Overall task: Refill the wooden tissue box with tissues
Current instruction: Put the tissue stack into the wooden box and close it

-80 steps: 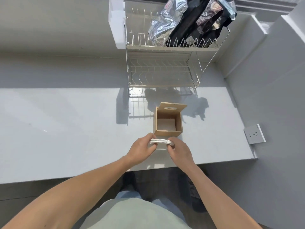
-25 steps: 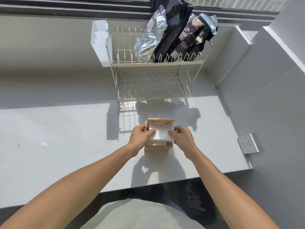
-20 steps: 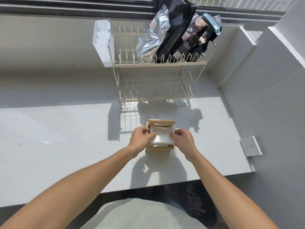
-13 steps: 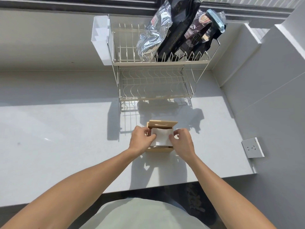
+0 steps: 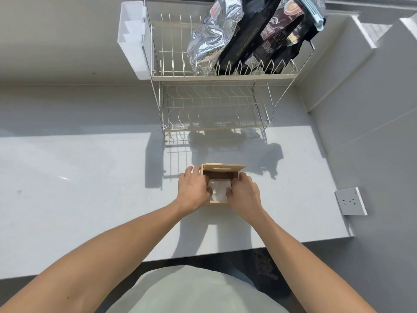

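The wooden tissue box (image 5: 218, 202) stands open on the white counter, its lid (image 5: 223, 168) with an oval slot tipped up at the far side. A white pack of tissues (image 5: 220, 188) sits partly down inside the box. My left hand (image 5: 193, 185) grips the pack's left edge and covers the box's left wall. My right hand (image 5: 244, 191) grips the pack's right edge, fingers curled into the box. The box floor is hidden.
A two-tier wire dish rack (image 5: 214, 102) stands behind the box, with foil and black bags (image 5: 243, 35) on its top tier and a white caddy (image 5: 133, 39) on its left. A wall socket (image 5: 350, 201) sits at the right. The counter edge (image 5: 203, 256) lies near my body.
The tissue pack went from held in front of the box to above it, then down into it. Both hands followed it down and now reach into the opening.
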